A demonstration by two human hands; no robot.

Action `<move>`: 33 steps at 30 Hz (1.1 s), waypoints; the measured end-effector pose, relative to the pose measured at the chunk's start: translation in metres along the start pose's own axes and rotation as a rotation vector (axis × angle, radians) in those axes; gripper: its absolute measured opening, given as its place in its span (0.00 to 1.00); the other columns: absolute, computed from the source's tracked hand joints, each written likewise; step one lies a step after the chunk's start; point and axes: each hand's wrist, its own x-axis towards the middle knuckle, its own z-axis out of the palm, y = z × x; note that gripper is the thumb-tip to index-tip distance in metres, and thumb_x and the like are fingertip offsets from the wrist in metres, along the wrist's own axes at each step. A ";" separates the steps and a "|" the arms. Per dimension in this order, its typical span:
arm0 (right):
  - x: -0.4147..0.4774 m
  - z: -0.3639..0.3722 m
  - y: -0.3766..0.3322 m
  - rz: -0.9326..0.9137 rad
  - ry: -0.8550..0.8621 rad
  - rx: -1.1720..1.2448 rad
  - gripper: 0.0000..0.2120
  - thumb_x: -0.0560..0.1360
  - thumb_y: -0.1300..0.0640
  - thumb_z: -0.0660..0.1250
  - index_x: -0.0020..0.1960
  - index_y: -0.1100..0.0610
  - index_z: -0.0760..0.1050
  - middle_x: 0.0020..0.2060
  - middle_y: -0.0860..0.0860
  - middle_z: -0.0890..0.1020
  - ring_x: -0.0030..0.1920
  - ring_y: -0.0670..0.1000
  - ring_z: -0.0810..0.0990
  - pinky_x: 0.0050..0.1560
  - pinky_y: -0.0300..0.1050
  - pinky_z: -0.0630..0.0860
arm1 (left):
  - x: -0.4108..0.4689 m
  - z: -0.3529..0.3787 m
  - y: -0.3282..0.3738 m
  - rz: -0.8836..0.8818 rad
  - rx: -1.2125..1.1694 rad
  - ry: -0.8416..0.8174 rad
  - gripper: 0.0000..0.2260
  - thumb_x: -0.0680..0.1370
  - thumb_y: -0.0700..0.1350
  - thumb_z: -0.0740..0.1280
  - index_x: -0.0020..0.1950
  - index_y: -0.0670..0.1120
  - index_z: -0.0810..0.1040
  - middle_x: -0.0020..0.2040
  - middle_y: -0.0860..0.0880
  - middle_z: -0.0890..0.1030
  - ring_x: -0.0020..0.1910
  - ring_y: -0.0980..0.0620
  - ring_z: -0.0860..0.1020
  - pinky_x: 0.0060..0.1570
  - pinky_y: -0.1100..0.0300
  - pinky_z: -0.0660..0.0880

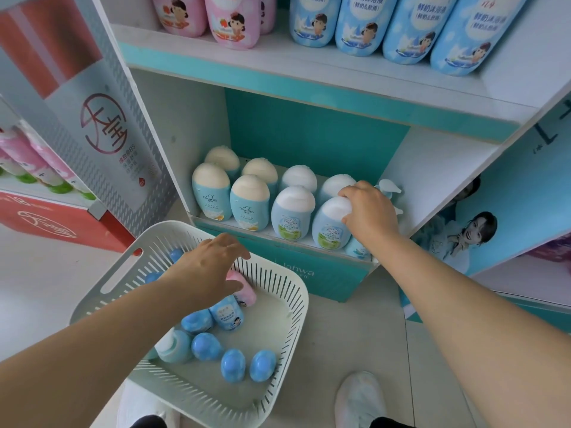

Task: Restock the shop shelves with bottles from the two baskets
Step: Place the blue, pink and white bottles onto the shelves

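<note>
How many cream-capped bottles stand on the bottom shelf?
4, at the left end of the bottom shelf: front-left bottle, front bottle beside it, back-left bottle, back bottle beside it. Others may hide behind.

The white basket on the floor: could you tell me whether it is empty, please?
No, the basket holds several blue bottles and one pink bottle by the left hand.
</note>
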 end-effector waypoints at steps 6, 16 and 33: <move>-0.001 0.005 -0.004 -0.033 0.013 -0.028 0.21 0.71 0.69 0.67 0.62 0.58 0.74 0.59 0.55 0.74 0.57 0.59 0.74 0.52 0.51 0.72 | -0.009 -0.003 -0.013 -0.030 0.018 -0.012 0.22 0.74 0.51 0.68 0.67 0.54 0.69 0.65 0.53 0.68 0.65 0.51 0.68 0.63 0.51 0.69; -0.012 -0.002 -0.063 -0.511 0.471 0.119 0.13 0.62 0.63 0.73 0.47 0.61 0.79 0.38 0.58 0.78 0.39 0.61 0.77 0.39 0.52 0.74 | -0.041 -0.005 -0.067 -0.192 0.126 -0.087 0.19 0.74 0.49 0.68 0.64 0.51 0.71 0.59 0.49 0.70 0.60 0.48 0.72 0.59 0.50 0.71; -0.070 0.084 -0.240 -0.874 -0.515 -0.031 0.16 0.75 0.54 0.65 0.62 0.52 0.71 0.58 0.49 0.72 0.60 0.57 0.70 0.45 0.45 0.65 | -0.118 0.025 -0.150 -0.312 0.051 -0.198 0.15 0.75 0.50 0.66 0.62 0.54 0.73 0.59 0.55 0.74 0.57 0.53 0.75 0.58 0.55 0.74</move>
